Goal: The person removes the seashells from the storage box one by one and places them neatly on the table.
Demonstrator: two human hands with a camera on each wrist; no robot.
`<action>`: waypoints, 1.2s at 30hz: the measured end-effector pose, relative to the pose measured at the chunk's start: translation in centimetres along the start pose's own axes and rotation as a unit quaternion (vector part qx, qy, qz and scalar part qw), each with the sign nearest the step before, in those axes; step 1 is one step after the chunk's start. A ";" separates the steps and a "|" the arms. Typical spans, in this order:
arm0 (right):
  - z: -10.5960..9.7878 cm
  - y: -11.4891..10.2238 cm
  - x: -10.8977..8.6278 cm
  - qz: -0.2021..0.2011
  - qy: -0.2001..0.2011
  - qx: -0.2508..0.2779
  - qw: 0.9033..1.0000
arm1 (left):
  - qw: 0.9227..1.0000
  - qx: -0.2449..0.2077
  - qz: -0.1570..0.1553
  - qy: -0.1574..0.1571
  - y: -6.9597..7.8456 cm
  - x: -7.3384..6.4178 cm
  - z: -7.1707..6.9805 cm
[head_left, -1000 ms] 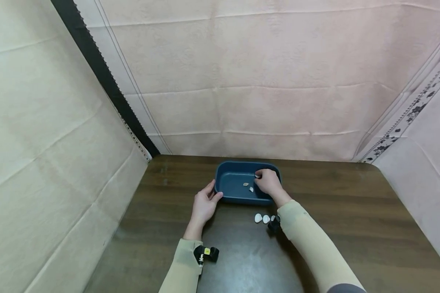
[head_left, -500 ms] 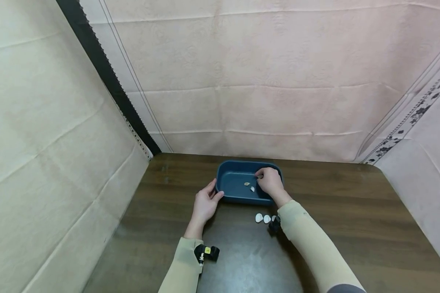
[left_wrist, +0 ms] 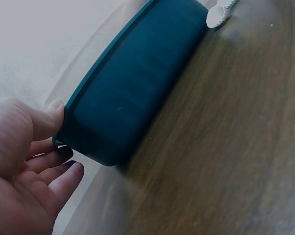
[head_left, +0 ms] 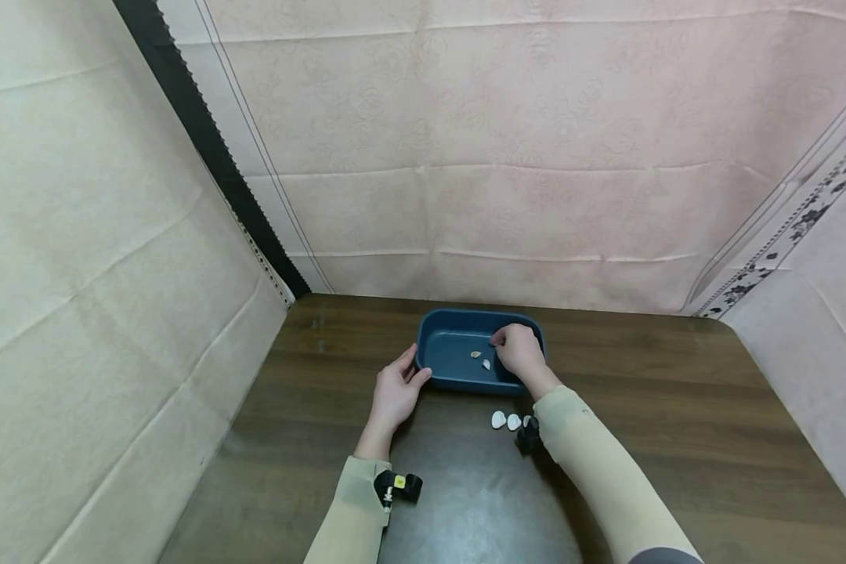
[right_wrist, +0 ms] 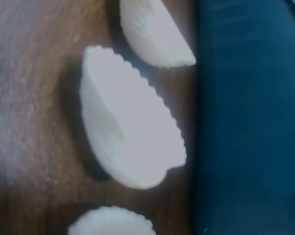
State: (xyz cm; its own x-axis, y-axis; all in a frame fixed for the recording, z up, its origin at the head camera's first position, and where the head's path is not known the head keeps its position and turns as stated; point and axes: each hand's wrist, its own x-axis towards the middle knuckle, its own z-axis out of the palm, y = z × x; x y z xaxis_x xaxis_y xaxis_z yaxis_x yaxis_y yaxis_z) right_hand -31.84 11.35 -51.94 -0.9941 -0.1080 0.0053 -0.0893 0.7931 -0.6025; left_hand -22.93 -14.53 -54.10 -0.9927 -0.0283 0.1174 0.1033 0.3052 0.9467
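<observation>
A blue rectangular tray (head_left: pixel 458 384) stands on the table. My left hand (head_left: pixel 395 395) grips its near left corner, thumb at the rim, as the left wrist view shows. My right hand (head_left: pixel 518 351) reaches inside the tray's right half with fingers curled, pinching a small seashell that the fingers mostly hide now. Two small seashells lie on the tray floor: a yellowish one (head_left: pixel 475 354) and a whiter one (head_left: pixel 486 364). In front of the tray, white ribbed seashells (head_left: pixel 498 420) lie in a row; the right wrist view shows a large white seashell (right_wrist: pixel 130 117) close to the tray wall.
The brown wooden table (head_left: pixel 677 407) extends to both sides of the tray. Pale cloth (head_left: pixel 500 157) hangs behind and at the sides. Small black wrist cameras (head_left: pixel 398 486) sit on both sleeves; the right one is close to the row of seashells.
The right hand's fingers have turned slightly downward inside the tray, and the seashell seen at their tips earlier is now mostly hidden. The left hand keeps its grip; the view shifts a little.
</observation>
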 end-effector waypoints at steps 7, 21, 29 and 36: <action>0.1 0.1 0.0 0.004 0.010 0.008 1.000 | 1.000 0.002 -0.003 -0.003 0.0 0.0 0.0; 0.4 0.2 0.2 0.007 0.013 -0.040 0.999 | 1.000 0.006 -0.002 -0.002 0.0 0.1 -0.1; 0.0 -0.2 -0.1 0.014 0.024 -0.027 0.999 | 1.000 0.006 0.004 -0.002 0.1 0.0 -0.1; 0.2 -0.1 0.1 0.024 0.005 -0.025 0.999 | 1.000 0.008 0.004 -0.004 0.0 0.1 -0.1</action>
State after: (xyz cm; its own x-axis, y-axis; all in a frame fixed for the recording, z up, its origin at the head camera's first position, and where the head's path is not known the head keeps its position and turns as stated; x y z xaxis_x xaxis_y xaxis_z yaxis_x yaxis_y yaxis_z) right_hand -31.95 11.12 -52.02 -0.9979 -0.0631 -0.0157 -0.0434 0.8262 -0.5617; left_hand -23.05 -14.67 -54.09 -0.9923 -0.0188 0.1228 0.1103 0.3208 0.9407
